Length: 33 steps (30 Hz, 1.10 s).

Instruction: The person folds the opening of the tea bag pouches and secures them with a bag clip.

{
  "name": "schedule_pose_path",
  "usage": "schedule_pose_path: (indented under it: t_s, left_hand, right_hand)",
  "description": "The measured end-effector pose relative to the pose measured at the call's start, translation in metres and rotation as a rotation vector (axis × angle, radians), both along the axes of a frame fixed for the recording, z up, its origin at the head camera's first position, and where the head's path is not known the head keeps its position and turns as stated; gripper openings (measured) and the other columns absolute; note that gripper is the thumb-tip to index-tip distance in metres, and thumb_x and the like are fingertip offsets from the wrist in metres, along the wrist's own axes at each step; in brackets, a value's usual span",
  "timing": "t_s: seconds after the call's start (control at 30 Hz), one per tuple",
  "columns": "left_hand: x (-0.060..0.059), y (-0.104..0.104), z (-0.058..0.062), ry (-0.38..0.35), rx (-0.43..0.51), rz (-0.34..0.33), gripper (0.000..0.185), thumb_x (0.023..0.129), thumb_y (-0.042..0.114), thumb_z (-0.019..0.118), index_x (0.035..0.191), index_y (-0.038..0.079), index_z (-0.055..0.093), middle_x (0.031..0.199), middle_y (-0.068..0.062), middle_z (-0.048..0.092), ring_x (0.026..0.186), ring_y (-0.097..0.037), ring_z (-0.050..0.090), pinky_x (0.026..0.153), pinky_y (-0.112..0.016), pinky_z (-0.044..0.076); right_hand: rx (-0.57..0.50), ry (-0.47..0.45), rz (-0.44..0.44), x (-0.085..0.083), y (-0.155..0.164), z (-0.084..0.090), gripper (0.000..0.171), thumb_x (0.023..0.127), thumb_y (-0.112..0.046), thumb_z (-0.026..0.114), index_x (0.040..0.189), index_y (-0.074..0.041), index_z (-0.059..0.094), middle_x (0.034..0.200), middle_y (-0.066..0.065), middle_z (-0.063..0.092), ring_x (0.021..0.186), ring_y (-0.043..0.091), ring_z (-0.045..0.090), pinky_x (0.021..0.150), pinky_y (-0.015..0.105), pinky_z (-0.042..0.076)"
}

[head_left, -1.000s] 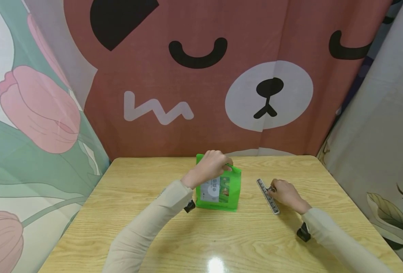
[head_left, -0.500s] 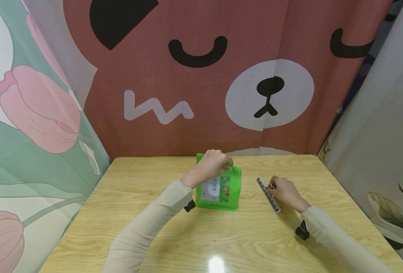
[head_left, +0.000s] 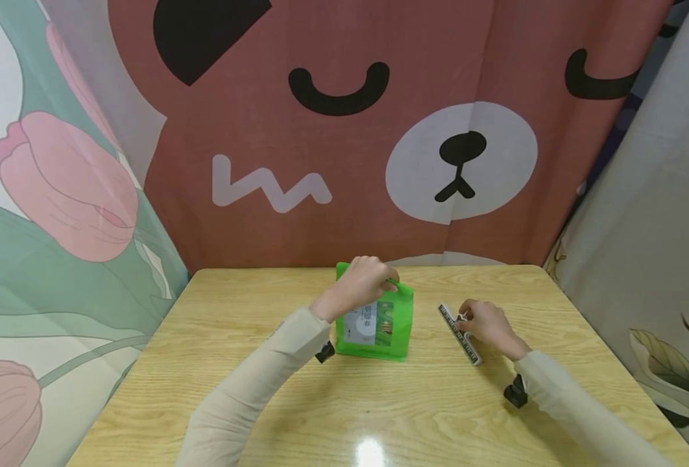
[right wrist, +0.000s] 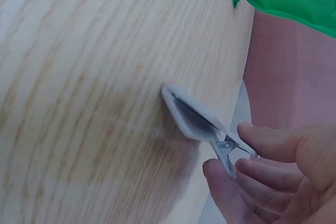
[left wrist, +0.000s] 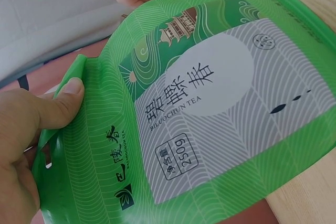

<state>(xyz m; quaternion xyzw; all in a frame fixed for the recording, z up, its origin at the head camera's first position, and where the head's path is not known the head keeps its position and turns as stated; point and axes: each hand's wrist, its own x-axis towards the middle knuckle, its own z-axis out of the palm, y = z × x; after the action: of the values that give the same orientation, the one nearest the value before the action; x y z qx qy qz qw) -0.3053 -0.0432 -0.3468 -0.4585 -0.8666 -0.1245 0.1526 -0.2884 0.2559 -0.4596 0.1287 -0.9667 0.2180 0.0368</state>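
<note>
A green tea bag [left wrist: 194, 93] with a grey label stands upright near the middle of the table in the head view. My left hand [head_left: 359, 285] grips its folded top edge, thumb in front, as the left wrist view shows. To the right of the bag, my right hand [head_left: 487, 327] pinches the handles of a long bag clip [head_left: 460, 334] with a black-and-white piano-key pattern. Seen end-on in the right wrist view, the clip [right wrist: 191, 114] has thumb and fingers on opposite handles, its long jaws close over the wood.
The light wooden table [head_left: 368, 405] carries the bag between me and a bear-print curtain [head_left: 344, 149] along its far edge. Floral fabric [head_left: 58, 194] hangs on the left, a pale curtain [head_left: 660, 214] on the right.
My right hand has shifted slightly away from me, and the clip has turned a little in its grip. The left hand and the tea bag stay where they were.
</note>
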Motion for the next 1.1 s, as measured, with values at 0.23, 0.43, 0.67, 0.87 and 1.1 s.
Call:
schedule_pose_path:
  t_s: [0.23,0.43,0.67,0.87,1.1]
  left_hand:
    - [0.001,0.0,0.0,-0.001,-0.005,0.003,0.012,0.091,0.017,0.073,0.1,0.013,0.08,0.092,0.001,0.075,0.068,-0.008,0.067,0.053,-0.015,0.039]
    - [0.001,0.001,0.0,0.002,0.0,0.004,0.01,0.091,0.017,0.073,0.097,0.013,0.08,0.089,0.001,0.075,0.062,-0.005,0.062,0.051,-0.015,0.036]
    - [0.002,0.001,0.001,0.003,-0.002,0.01,0.01,0.091,0.017,0.073,0.097,0.013,0.08,0.089,0.001,0.075,0.061,-0.003,0.06,0.051,-0.015,0.036]
    - [0.002,0.001,0.001,0.004,-0.006,0.015,0.01,0.091,0.017,0.073,0.096,0.013,0.08,0.088,0.001,0.075,0.061,-0.003,0.061,0.052,-0.015,0.04]
    - [0.002,0.001,0.0,0.006,-0.002,0.011,0.01,0.091,0.018,0.074,0.097,0.013,0.08,0.089,0.001,0.075,0.063,-0.005,0.063,0.052,-0.015,0.039]
  right_hand:
    - [0.009,0.003,0.001,0.0,-0.002,0.001,0.031,0.087,-0.013,0.076,0.105,0.011,0.067,0.085,0.014,0.068,0.073,0.027,0.063,0.068,0.048,0.05]
    - [0.009,-0.051,0.019,-0.004,-0.002,0.006,0.027,0.09,-0.014,0.074,0.101,0.01,0.069,0.069,0.006,0.056,0.059,0.017,0.043,0.057,0.034,0.035]
    - [0.025,-0.028,0.004,-0.005,-0.004,0.012,0.029,0.088,-0.015,0.076,0.104,0.008,0.07,0.086,0.012,0.067,0.074,0.024,0.061,0.068,0.046,0.049]
    - [0.009,-0.024,0.001,-0.004,-0.005,0.013,0.03,0.09,-0.015,0.075,0.108,0.007,0.069,0.09,0.015,0.068,0.08,0.029,0.064,0.071,0.049,0.051]
    - [-0.001,0.004,0.001,-0.003,-0.006,0.015,0.03,0.089,-0.015,0.075,0.11,0.006,0.069,0.091,0.015,0.068,0.082,0.03,0.064,0.071,0.049,0.051]
